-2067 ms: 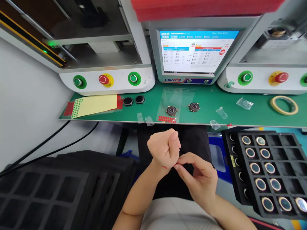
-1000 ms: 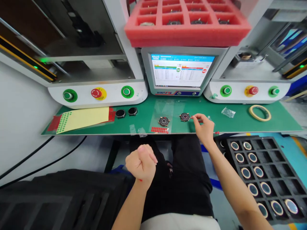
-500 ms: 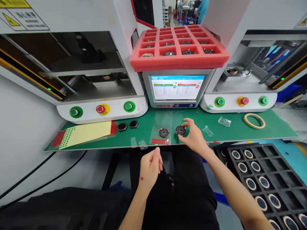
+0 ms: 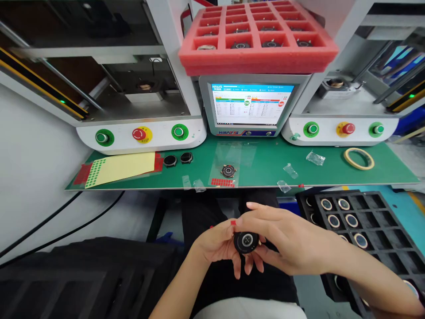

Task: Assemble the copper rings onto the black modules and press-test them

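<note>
Above the lap, a round black watch body (image 4: 246, 242) is held between both hands, its back with a pale ring facing up. My left hand (image 4: 222, 241) grips it from the left and below, fingers partly under it. My right hand (image 4: 282, 235) closes on its right side and top edge. A small red piece (image 4: 233, 222) shows at the fingertips above the watch body. Another watch body (image 4: 228, 171) lies on clear film on the green bench, above a strip of red stickers (image 4: 222, 182).
Two dark watch faces (image 4: 170, 161) sit beside a yellow sheet (image 4: 122, 170). Clear plastic scraps and a tape roll (image 4: 359, 158) lie on the bench (image 4: 265, 164). A pink foam tray (image 4: 259, 62) tops the monitor (image 4: 252, 106). Black trays (image 4: 368, 219) stand lower right, between machines' reach and my right arm.
My right hand has brought the watch body from the bench down to my left hand, and both now hold it. The view has tilted down. Another clear scrap lies at the bench edge.
</note>
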{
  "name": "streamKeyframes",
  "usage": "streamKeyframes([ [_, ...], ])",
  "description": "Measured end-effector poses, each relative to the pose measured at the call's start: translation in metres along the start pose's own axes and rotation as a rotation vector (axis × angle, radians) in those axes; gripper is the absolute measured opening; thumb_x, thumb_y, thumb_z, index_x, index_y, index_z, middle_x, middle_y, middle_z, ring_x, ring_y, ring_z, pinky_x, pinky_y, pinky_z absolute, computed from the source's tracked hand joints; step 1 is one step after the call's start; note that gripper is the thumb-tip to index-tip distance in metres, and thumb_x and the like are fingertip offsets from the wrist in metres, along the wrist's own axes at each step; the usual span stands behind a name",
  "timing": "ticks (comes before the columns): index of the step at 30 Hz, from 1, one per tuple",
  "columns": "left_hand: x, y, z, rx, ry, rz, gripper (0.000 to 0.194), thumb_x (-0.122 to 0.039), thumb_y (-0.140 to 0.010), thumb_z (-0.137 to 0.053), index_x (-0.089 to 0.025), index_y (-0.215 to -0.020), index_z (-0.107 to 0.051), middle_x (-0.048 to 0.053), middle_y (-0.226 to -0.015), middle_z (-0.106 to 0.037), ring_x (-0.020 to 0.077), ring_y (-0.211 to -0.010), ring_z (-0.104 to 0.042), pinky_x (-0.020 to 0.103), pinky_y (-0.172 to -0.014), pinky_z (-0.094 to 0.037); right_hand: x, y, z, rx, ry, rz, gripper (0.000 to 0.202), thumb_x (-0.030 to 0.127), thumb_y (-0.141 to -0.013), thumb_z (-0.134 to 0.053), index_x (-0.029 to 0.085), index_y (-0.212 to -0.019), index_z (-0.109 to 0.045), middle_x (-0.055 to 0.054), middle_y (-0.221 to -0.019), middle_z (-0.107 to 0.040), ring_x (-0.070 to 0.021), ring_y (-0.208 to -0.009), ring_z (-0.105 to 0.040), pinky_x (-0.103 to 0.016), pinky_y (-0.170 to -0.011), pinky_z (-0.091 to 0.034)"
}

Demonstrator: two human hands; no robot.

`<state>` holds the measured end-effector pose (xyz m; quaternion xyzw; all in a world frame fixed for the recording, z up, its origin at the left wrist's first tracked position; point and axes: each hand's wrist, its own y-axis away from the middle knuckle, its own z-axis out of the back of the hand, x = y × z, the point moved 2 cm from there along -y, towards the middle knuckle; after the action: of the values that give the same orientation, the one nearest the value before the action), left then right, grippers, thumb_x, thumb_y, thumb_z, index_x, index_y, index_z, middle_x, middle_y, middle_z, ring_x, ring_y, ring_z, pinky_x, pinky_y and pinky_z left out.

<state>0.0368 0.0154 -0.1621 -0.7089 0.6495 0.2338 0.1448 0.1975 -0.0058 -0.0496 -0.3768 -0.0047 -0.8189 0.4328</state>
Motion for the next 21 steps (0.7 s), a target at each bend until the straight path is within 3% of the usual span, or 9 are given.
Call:
streamKeyframes([
  [5, 0.004, 0.002, -0.001, -0.091, -0.027, 0.071, 0.051, -0.056, -0.076, -0.072, -0.007, -0.09, -0.068, 0.014, -0.072, -0.072, 0.0139, -0.043, -0.057, 0.02, -0.033, -0.041, 0.006, 0.001, -0.003, 0.119, -0.009, 0.061, 0.053, -0.002, -0.083, -0.05, 0.005, -0.135, -0.043, -0.018, -0.121, -0.068, -0.0205, -0.126, -0.058, -0.043, -0.116, -0.038],
  [10, 0.007, 0.001, -0.005, -0.074, -0.01, 0.011, 0.061, -0.063, -0.063, -0.08, -0.008, -0.086, -0.068, 0.011, -0.072, -0.069, 0.0115, -0.045, -0.056, 0.02, -0.039, -0.041, 0.003, 0.009, 0.0, 0.093, -0.086, -0.009, 0.06, -0.003, -0.078, -0.05, 0.011, -0.136, -0.042, -0.013, -0.117, -0.07, -0.0201, -0.114, -0.066, -0.045, -0.112, -0.043],
  [13, 0.007, 0.0, -0.016, -0.034, 0.021, -0.007, 0.063, -0.067, -0.072, -0.07, -0.008, -0.097, -0.07, 0.011, -0.079, -0.068, 0.0101, -0.052, -0.056, 0.019, -0.044, -0.041, 0.003, 0.013, 0.004, 0.04, -0.162, -0.102, 0.068, -0.005, -0.074, -0.051, 0.018, -0.137, -0.041, -0.01, -0.121, -0.069, -0.0188, -0.11, -0.067, -0.041, -0.106, -0.049],
  [18, 0.008, 0.004, -0.035, -0.006, 0.127, -0.038, 0.065, -0.067, -0.084, -0.056, -0.009, -0.111, -0.069, 0.01, -0.082, -0.065, 0.0106, -0.059, -0.054, 0.018, -0.048, -0.039, 0.006, 0.016, 0.009, 0.056, -0.361, -0.198, 0.076, -0.006, -0.072, -0.055, 0.024, -0.14, -0.039, -0.007, -0.119, -0.068, -0.016, -0.099, -0.07, -0.026, -0.085, -0.059],
  [21, 0.007, 0.007, -0.044, -0.073, 0.17, -0.109, 0.057, -0.058, -0.087, -0.059, -0.01, -0.117, -0.068, 0.01, -0.084, -0.064, 0.01, -0.061, -0.054, 0.018, -0.05, -0.038, 0.004, 0.019, 0.008, -0.017, -0.483, -0.223, 0.081, -0.006, -0.073, -0.057, 0.026, -0.143, -0.033, -0.008, -0.125, -0.064, -0.0173, -0.106, -0.068, -0.029, -0.091, -0.058],
])
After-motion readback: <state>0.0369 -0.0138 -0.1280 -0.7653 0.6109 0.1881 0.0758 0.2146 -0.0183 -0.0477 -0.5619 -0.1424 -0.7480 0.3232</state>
